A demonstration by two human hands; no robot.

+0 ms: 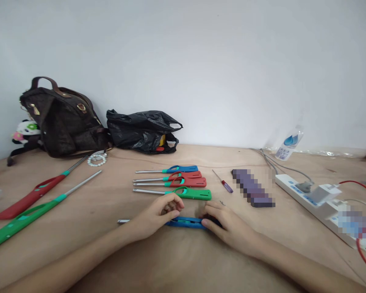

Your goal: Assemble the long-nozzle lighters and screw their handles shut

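Observation:
A blue gas lighter (187, 222) lies crosswise in front of me, with a slot along its body that shows green parts inside. Its metal tip pokes out left of my left wrist. My left hand (158, 213) is curled over its middle, thumb and fingertips drawn in; what they pinch, if anything, is hidden. At the handle end my right hand (227, 221) grips the lighter, thumb on the near side and fingers behind. Something dark shows beneath that palm. Just beyond lie a green lighter (195, 193), two red lighters (195, 182) and another blue lighter (187, 168).
A screwdriver (227, 186) and a blurred purple object (253, 188) lie right of the lighters. Farther right is a power strip (311, 205) with plugs and cables. Larger red (27, 201) and green lighters (27, 215), a bracelet (96, 160), backpack (70, 122) and black bag (137, 130) are leftward.

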